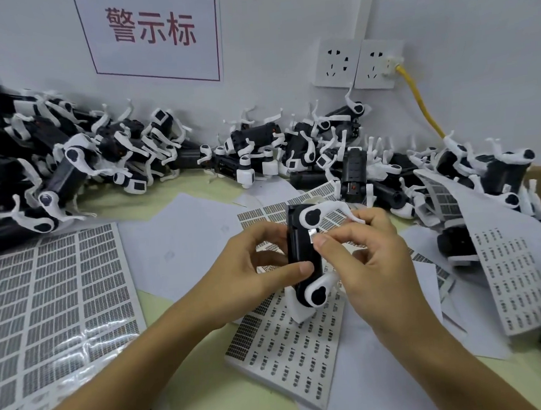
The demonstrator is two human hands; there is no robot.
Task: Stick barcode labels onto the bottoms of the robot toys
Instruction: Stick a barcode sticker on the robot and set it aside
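Observation:
A black robot toy (300,250) with white legs stands on end above the label sheets in the middle of the view. My left hand (260,263) grips its body, thumb across the lower part. My right hand (362,256) pinches a small silvery barcode label (313,234) against the toy's black side, thumb tip right beside it. Under the toy lies a label sheet (291,341) with many labels peeled off.
Piles of black-and-white robot toys (77,160) line the wall from left to right (484,170). A full label sheet (58,299) lies at the left, a used one (517,277) at the right. Wall sockets (358,64) and a yellow cable (422,104) sit behind.

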